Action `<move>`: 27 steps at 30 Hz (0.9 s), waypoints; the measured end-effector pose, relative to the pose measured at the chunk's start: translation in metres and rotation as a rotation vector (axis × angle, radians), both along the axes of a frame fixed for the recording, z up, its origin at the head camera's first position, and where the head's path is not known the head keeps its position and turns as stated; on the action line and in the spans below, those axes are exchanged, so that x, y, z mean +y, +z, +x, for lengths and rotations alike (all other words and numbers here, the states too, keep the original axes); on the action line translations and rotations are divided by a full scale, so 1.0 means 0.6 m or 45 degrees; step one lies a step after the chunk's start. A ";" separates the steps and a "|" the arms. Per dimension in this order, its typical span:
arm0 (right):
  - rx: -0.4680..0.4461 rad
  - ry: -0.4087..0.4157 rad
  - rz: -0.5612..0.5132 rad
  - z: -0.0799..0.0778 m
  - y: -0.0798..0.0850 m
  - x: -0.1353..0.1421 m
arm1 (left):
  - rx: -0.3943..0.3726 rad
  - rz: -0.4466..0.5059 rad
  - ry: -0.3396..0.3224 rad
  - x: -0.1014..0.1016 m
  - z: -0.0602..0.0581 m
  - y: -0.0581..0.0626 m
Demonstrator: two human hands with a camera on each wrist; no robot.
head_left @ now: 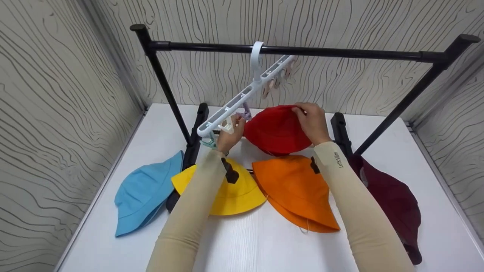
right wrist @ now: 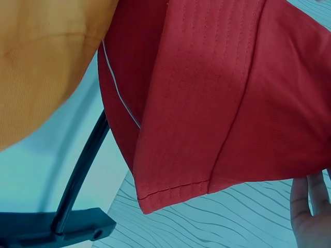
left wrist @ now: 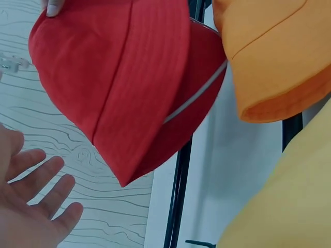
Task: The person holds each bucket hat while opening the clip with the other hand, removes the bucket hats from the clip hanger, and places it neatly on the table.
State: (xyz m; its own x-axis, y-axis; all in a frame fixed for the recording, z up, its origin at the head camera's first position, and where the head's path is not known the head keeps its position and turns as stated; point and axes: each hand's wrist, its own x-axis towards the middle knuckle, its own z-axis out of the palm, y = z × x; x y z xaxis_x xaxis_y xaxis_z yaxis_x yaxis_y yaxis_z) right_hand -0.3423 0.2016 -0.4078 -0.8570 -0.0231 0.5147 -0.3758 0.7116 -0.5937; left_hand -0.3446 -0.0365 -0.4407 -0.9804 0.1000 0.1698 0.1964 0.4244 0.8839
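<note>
In the head view, my right hand (head_left: pixel 313 122) pinches the edge of a red bucket hat (head_left: pixel 278 128), thumb in front. The hat is lifted beneath a white clip hanger (head_left: pixel 242 100). The right wrist view shows its stitched brim and a pale cord close up, with part of the right hand (right wrist: pixel 312 206) at the crown. My left hand (head_left: pixel 231 135) is beside the hanger's near end, close to a purple clip (head_left: pixel 246 112) and a white clip (head_left: pixel 227 125). In the left wrist view, the left hand (left wrist: pixel 39 194) has spread fingers, apart from the hat.
The hanger hooks over a black rack's bar (head_left: pixel 340 52). On the white table (head_left: pixel 242 241) lie a blue hat (head_left: pixel 147 192), a yellow hat (head_left: pixel 236 192), an orange hat (head_left: pixel 295 189) and a maroon hat (head_left: pixel 393 196). Patterned walls (head_left: pixel 49 94) stand behind and beside.
</note>
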 end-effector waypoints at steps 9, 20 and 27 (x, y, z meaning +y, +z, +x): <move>-0.016 0.004 -0.042 0.009 0.014 0.022 | 0.034 -0.066 -0.019 0.006 0.007 -0.007; -0.006 -0.064 -0.054 0.020 0.025 0.044 | -0.026 -0.157 0.010 0.010 0.024 -0.007; 0.008 -0.091 -0.067 0.031 0.030 0.069 | -0.020 -0.130 -0.056 0.009 0.036 -0.010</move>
